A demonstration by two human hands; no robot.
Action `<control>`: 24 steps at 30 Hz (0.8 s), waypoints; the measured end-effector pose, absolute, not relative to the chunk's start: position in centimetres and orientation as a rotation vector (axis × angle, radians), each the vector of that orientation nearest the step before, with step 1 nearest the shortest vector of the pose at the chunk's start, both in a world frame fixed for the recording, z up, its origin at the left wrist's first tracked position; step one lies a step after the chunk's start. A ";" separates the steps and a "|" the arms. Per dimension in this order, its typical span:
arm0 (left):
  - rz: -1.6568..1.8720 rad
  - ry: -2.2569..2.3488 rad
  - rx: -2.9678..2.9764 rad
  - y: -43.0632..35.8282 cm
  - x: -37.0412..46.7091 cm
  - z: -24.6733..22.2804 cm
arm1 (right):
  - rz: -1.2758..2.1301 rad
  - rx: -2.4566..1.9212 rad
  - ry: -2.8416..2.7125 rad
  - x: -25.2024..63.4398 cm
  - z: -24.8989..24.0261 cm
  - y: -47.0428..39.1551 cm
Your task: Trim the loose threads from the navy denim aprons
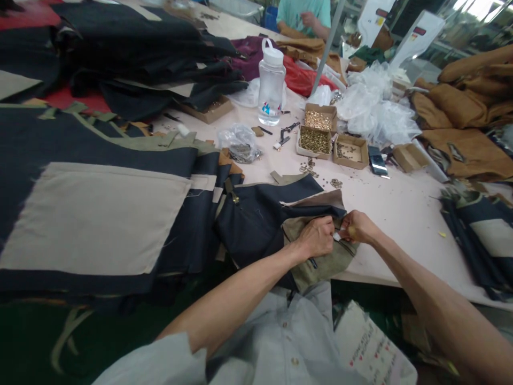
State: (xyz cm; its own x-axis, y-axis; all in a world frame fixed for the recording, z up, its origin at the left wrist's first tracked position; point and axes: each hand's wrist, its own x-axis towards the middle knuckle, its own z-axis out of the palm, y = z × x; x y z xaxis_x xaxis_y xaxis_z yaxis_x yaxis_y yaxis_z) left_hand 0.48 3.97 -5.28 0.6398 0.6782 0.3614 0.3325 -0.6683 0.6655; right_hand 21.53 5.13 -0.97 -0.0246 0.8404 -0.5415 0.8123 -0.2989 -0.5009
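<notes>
My left hand (pixel 318 236) is closed, its fingers pinching the olive fabric panel (pixel 310 270) of a dark navy cloth piece (pixel 256 214). Right beside it, my right hand (pixel 359 227) is closed round a small tool (pixel 340 234) with a pale tip and a yellowish-brown part; its exact kind is unclear. The tip points toward my left fingers, at the olive panel. A zip end with a brass-coloured pull (pixel 234 198) shows on the navy cloth's left side. The work lies at the table's front edge, partly over my lap.
Stacked navy panels with beige patches (pixel 100 219) lie to the left. Small boxes of metal fittings (pixel 315 141), loose fittings (pixel 336 183), a phone (pixel 377 161) and a water bottle (pixel 271 85) stand beyond my hands. More folded pieces (pixel 481 230) lie right. Another person (pixel 304 18) sits across.
</notes>
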 end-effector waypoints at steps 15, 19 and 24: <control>0.838 0.868 2.418 3.7 0.1 -3.9 | 0.568 -1.652 -1.675 19.1 -3.8 -3.9; 0.814 0.893 2.505 3.1 -0.6 -3.2 | 0.386 -1.517 -1.694 18.3 -4.8 -5.7; 0.758 0.954 2.531 3.2 -1.2 -3.6 | 0.674 -1.564 -1.684 20.7 -3.9 -3.1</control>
